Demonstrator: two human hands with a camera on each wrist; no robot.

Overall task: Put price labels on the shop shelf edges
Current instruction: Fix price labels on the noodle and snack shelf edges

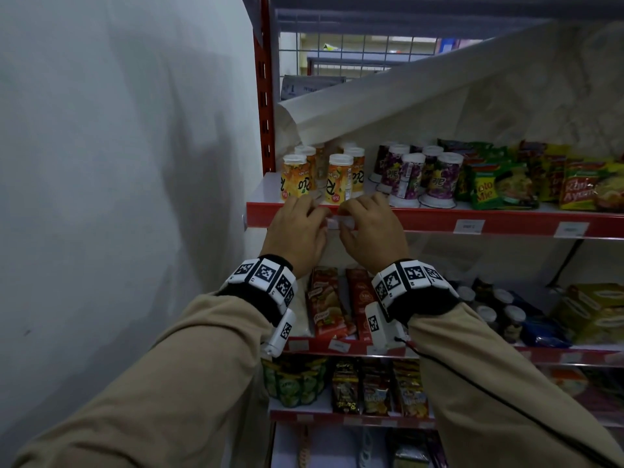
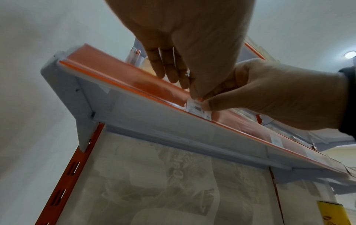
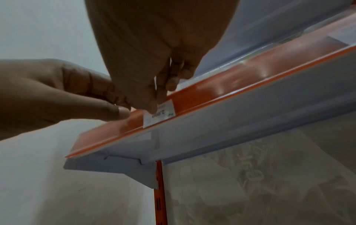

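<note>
Hands meet at the red shelf edge strip (image 1: 439,221): the right hand (image 1: 371,231) pinches a white price label (image 3: 159,115) against it, while the left hand (image 1: 297,231) rests fingertips on the strip beside, below orange tea cups (image 1: 339,179).

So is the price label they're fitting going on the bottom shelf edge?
No, the price label sits at the red edge of the top stocked shelf, under the orange drink cups, with both hands on it.
</note>
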